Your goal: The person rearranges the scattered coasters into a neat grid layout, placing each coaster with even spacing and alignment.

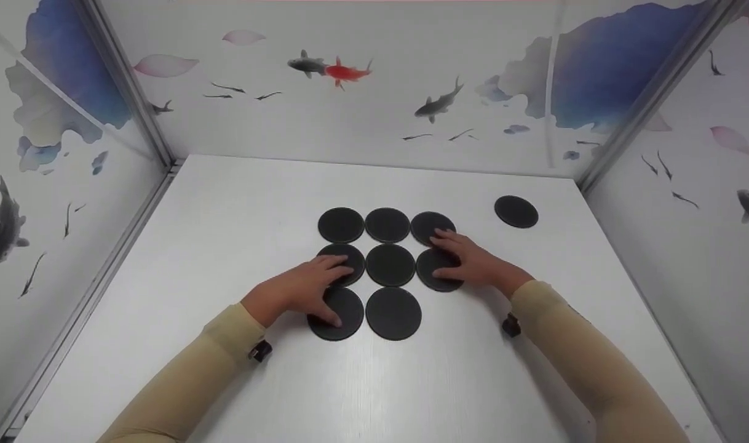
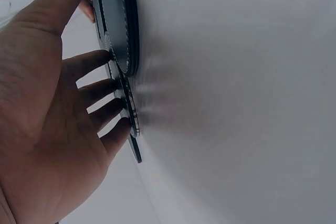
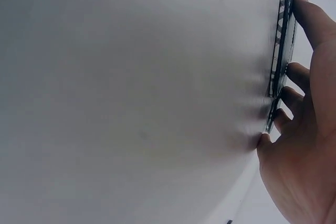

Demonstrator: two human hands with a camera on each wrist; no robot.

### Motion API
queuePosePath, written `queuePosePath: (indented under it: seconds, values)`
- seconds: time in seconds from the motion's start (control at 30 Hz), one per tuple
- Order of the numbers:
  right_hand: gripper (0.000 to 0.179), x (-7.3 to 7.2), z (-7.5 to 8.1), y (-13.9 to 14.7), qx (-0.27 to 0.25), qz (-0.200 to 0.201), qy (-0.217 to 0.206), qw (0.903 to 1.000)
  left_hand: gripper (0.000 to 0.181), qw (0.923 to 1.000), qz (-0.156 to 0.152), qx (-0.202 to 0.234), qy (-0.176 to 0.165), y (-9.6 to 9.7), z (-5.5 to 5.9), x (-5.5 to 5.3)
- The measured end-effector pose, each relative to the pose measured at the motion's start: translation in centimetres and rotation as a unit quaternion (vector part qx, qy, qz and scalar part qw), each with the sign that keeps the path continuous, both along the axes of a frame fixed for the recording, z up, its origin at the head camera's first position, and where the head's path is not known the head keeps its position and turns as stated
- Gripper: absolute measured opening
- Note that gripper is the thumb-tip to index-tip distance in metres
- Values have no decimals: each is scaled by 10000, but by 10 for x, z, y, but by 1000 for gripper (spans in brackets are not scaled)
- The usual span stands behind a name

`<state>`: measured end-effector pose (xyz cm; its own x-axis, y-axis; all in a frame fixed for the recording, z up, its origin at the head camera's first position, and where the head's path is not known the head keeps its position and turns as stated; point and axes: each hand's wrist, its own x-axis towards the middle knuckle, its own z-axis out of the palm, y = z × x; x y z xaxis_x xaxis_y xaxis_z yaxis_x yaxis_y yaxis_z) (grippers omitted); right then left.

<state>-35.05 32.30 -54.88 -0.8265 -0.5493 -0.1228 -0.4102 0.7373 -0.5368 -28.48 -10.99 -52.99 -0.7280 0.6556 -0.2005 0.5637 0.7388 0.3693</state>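
Observation:
Black round coasters with stitched rims lie flat in a close grid on the white table (image 1: 387, 387). My left hand (image 1: 291, 289) spreads over its left column, fingers on the middle coaster (image 1: 350, 280) and thumb on the front coaster (image 1: 350, 307). On the opposite side, my right hand (image 1: 479, 263) touches the back right coaster (image 1: 425, 223) with its fingertips, while its thumb lies on the coaster (image 1: 439, 283) in front. In the left wrist view, coasters (image 2: 119, 24) overlap near the fingertips. The right wrist view shows coaster edges (image 3: 278, 51) under straight fingers.
One separate coaster (image 1: 516, 211) lies toward the back right of the table. Between the hands are the centre coaster (image 1: 390, 265), the back middle coaster (image 1: 387, 224) and the front middle coaster (image 1: 393, 314). Printed panels (image 1: 374, 123) wall the table at the back and sides.

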Motion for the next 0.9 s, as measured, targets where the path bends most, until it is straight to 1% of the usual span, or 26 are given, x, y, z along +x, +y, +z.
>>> queuePosePath:
  seconds: [0.17, 0.4, 0.53, 0.63, 0.77, 0.83, 0.9]
  values:
    - [90, 0, -4, 2, 13, -16, -9, 10000, 109, 10000, 4, -3, -56, 2, 1, 2]
    - [92, -3, 1, 0, 45, 15, 13, 10000, 110, 10000, 52, -19, -18, 2, 6, 2]
    - [95, -2, 3, 0, 21, -113, -83, 9999, 109, 10000, 48, 10, -81, 1, 7, 3]
    - [96, -2, 4, 2, -26, -187, -80, 9998, 109, 9999, 64, 6, -131, 2, 8, 3]
    - [95, -2, 4, 5, -167, -217, 12, 9996, 108, 9998, 93, 6, -169, 1, 8, 3]
    - [89, -3, 5, 7, -238, -305, 145, 9991, 109, 9999, 80, 7, -153, 1, 7, 3]
    - [80, -5, 5, 11, -305, -482, 382, 9976, 109, 9999, 63, 7, -142, 1, 6, 2]
